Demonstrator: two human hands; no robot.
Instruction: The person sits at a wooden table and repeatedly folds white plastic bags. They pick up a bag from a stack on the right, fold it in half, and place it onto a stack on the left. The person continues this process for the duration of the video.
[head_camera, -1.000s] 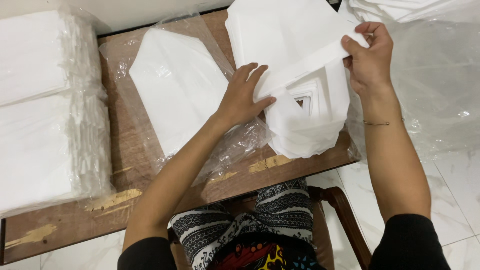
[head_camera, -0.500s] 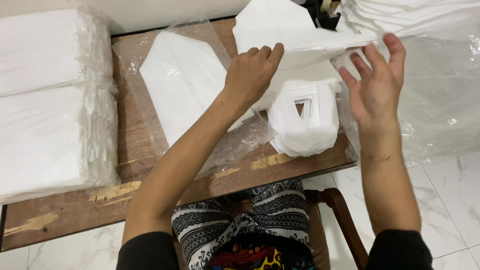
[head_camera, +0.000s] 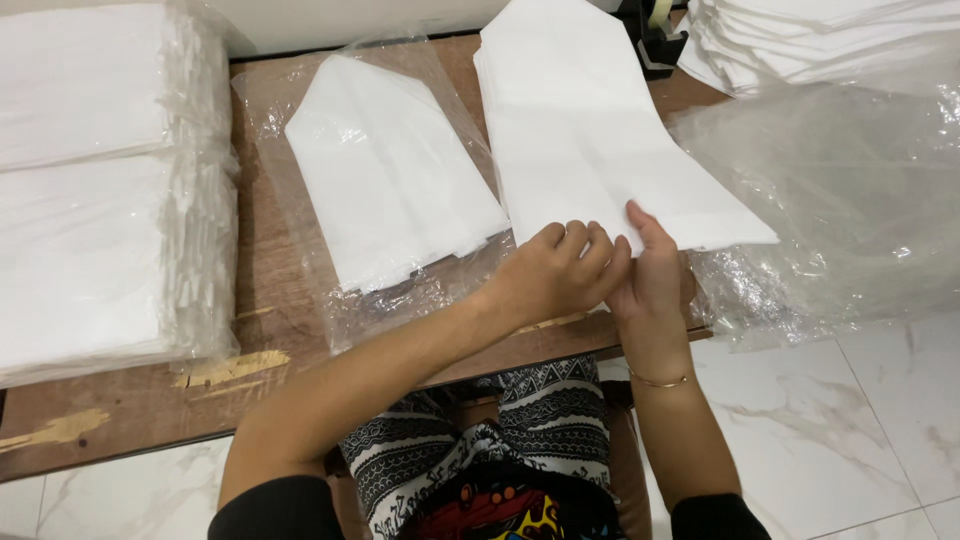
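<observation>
- The white paper stack (head_camera: 590, 130) was flat, smooth and plain, with a pointed far end; it lay on the wooden table (head_camera: 270, 300), its near edge at the table's front
- The left hand (head_camera: 555, 275) rested curled at that near edge, fingers (head_camera: 585, 245) pressed together on the paper
- The right hand (head_camera: 655, 275) touched it just beside, thumb up on the sheet; whether it pinched, I cannot tell
- A second white stack (head_camera: 390, 175) lay on clear plastic to the left

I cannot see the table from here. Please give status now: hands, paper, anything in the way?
Left hand and right hand pinch near edge of white paper stack. Stack flat on wooden table. Loose clear plastic beside it on the right.
</observation>
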